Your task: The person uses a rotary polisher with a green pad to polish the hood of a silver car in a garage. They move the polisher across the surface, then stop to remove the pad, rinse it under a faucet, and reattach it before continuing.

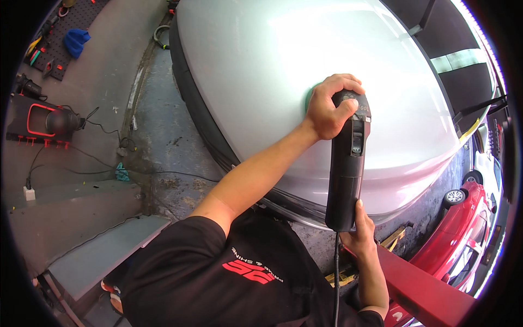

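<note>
A black electric polisher stands over the silver hood of a car, its head toward the far side and its body running back toward me. My left hand grips the head from above, fingers curled over its top. The rim of a green pad shows beside that hand, against the hood; most of it is hidden. My right hand holds the rear end of the body, the thumb lying along its side and the other fingers partly hidden. From that end a black cord hangs down.
At the right, a red beam lies near my right arm, and a red car stands beyond. A pegboard with tools and a wall-mounted black lamp are at the left. A cable trails along the floor toward the hood.
</note>
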### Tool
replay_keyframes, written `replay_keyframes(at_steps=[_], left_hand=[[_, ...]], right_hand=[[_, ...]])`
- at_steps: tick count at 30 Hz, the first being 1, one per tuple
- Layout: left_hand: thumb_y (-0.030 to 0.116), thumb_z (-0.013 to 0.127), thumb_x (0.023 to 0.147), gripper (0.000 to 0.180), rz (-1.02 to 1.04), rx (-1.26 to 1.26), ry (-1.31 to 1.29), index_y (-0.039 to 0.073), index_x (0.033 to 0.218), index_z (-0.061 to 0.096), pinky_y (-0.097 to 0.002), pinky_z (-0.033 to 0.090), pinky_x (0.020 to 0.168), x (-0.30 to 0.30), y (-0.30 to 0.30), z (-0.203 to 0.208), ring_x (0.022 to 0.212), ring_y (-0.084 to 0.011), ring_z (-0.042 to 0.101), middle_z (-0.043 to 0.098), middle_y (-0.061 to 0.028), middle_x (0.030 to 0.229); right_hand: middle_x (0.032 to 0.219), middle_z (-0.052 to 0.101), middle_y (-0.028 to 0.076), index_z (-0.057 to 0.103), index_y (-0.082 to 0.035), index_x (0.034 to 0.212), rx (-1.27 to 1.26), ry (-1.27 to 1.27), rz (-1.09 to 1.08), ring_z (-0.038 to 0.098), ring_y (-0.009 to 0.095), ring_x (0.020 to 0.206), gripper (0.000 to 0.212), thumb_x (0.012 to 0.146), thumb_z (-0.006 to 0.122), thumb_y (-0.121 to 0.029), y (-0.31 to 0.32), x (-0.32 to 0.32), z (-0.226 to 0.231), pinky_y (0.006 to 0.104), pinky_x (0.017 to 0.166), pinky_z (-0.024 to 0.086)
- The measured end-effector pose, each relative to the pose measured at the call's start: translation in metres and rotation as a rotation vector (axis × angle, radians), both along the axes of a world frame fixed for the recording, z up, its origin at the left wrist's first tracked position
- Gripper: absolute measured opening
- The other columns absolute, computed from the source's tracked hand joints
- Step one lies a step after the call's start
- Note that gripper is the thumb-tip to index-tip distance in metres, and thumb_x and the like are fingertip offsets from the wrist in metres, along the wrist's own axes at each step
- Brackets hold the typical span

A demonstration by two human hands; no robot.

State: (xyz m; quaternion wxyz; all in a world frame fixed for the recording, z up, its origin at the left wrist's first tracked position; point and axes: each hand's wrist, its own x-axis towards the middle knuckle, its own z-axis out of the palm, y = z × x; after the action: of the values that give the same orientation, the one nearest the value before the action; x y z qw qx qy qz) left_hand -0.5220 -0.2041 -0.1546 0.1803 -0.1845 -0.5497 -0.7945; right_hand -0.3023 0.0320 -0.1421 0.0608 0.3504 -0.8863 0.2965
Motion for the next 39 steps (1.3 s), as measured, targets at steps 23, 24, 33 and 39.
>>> replay_keyframes(at_steps=[23, 24, 33, 39], left_hand=[[0.014, 0.056, 0.084, 0.036, 0.091, 0.035, -0.021, -0.004, 0.110, 0.072, -0.0396, 0.046, 0.111, -0.003, -0.126, -0.020, 0.122, -0.0280, 0.063, 0.070, -0.0191, 0.128], [0.014, 0.056, 0.084, 0.036, 0.103, 0.034, -0.020, -0.004, 0.111, 0.072, -0.0397, 0.046, 0.111, -0.003, -0.129, -0.021, 0.122, -0.0281, 0.063, 0.070, -0.0191, 0.129], [0.015, 0.053, 0.084, 0.040, 0.028, 0.058, -0.001, -0.005, 0.112, 0.072, -0.0408, 0.047, 0.111, -0.026, -0.126, -0.023, 0.122, -0.0285, 0.062, 0.069, -0.0200, 0.129], [0.013, 0.053, 0.086, 0.036, -0.042, 0.004, 0.032, -0.004, 0.110, 0.072, -0.0380, 0.048, 0.108, -0.049, -0.103, -0.008, 0.118, -0.0267, 0.064, 0.070, -0.0181, 0.127]], right_hand=[[0.134, 0.066, 0.029, 0.040, -0.006, 0.163, 0.036, -0.156, 0.130, 0.072, 0.037, 0.111, 0.095, 0.076, 0.077, 0.001, -0.092, -0.049, 0.014, 0.0446, 0.089, 0.060], [0.139, 0.063, 0.029, 0.036, -0.006, 0.166, -0.102, -0.378, 0.061, 0.070, 0.035, 0.117, 0.097, 0.078, 0.077, -0.001, -0.090, -0.051, 0.011, 0.0443, 0.095, 0.057], [0.169, 0.033, 0.027, 0.012, 0.000, 0.171, -0.648, -1.011, -0.212, 0.033, 0.034, 0.157, 0.114, 0.087, 0.083, -0.028, -0.151, -0.080, 0.021, 0.0442, 0.128, 0.026], [0.169, 0.032, 0.025, 0.013, 0.001, 0.171, -0.676, -0.877, -0.367, 0.032, 0.033, 0.157, 0.118, 0.085, 0.088, -0.029, -0.156, -0.073, 0.037, 0.0422, 0.128, 0.026]])
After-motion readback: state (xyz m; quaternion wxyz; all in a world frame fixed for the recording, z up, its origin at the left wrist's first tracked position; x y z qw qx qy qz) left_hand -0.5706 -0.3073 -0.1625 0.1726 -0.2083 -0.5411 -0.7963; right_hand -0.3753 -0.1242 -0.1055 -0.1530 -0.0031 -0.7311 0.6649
